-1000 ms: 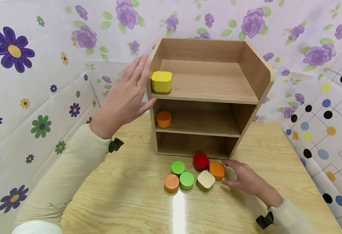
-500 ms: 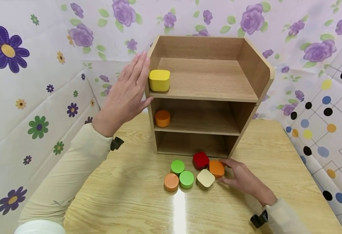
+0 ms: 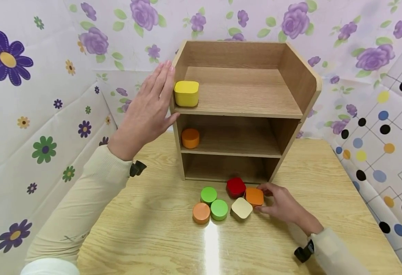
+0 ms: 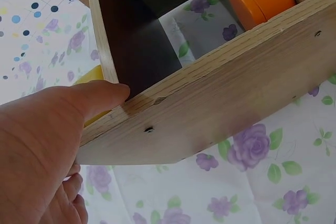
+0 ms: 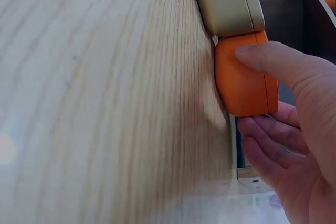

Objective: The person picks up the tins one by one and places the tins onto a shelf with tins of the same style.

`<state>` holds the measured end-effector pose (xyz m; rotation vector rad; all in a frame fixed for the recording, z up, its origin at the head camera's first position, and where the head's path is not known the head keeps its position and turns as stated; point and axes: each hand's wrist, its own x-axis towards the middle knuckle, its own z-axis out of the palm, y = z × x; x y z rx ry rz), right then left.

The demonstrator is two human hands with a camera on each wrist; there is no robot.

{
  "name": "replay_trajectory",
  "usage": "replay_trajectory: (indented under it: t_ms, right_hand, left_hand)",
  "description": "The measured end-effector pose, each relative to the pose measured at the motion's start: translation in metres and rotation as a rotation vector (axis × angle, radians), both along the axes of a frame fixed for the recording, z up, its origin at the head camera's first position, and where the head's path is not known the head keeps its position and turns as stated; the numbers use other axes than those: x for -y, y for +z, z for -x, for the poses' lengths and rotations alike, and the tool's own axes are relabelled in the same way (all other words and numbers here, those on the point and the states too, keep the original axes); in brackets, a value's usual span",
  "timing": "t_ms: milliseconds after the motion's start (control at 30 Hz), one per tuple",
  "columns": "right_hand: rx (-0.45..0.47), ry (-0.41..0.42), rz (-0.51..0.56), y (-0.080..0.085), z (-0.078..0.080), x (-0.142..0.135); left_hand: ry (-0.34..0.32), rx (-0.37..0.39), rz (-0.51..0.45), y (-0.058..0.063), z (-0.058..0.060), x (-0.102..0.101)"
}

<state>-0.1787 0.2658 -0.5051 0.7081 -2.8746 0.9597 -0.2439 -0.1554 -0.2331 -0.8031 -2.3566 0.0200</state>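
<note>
My left hand [image 3: 148, 107] lies with straight fingers along the left side of a small wooden shelf [image 3: 238, 113], its thumb at the front edge of the top board. Next to those fingers a yellow lidded box [image 3: 187, 94] sits on the top board. On the middle board stands a round orange box [image 3: 190, 138]. My right hand [image 3: 283, 204] pinches a rounded-square orange box [image 3: 254, 196] on the table, thumb on the near side and fingers round the far side. Close against that box are a beige box [image 5: 223, 3] and a red box [image 3: 236, 187].
Two green round boxes [image 3: 219, 209] and a light-orange round box [image 3: 201, 213] stand together left of the beige one, on the wooden table [image 3: 146, 236]. A white round object [image 3: 49, 267] shows at the bottom left. Patterned cloth hangs around the table.
My right hand has moved left onto the rounded-square orange box, and its thumb and fingers have closed on the sides. The left hand keeps its place at the shelf.
</note>
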Motion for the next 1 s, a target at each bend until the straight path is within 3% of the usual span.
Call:
replay_trajectory:
  t_ms: [500,1000]
  right_hand:
    - [0.050,0.028,-0.057,0.023,0.006,-0.007]
    - [0.034,0.107,-0.067,0.076,0.003,0.001]
  left_hand:
    - [-0.004,-0.003,0.006,0.001,-0.002,0.000]
    - [0.019,0.014,0.024,0.002,0.000,-0.001]
